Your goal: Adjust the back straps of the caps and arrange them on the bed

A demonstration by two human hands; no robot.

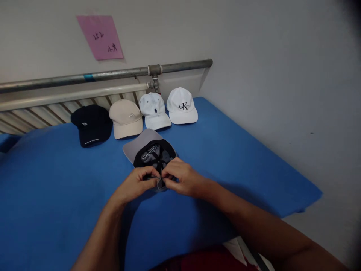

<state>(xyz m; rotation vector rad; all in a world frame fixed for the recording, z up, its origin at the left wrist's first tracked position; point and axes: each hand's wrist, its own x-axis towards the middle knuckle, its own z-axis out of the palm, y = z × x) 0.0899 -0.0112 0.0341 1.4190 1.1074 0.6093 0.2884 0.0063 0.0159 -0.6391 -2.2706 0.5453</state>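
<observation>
A grey baseball cap [138, 145] lies upside down on the blue table, its brim pointing to the far left and its dark lining facing up. At the cap's near edge, my left hand [139, 182] pinches the back strap between thumb and fingers. My right hand [182, 177] pinches the same strap from the other side, the fingertips of both hands almost meeting. The small part between the fingertips is mostly hidden.
Behind the grey cap stand a black cap [94, 122], a beige cap [126, 116], a pale cap [155, 109] and a white cap [182, 105] in a row on the blue table [70, 199]. A radiator [45, 113] and metal pipe [118, 73] run along the wall.
</observation>
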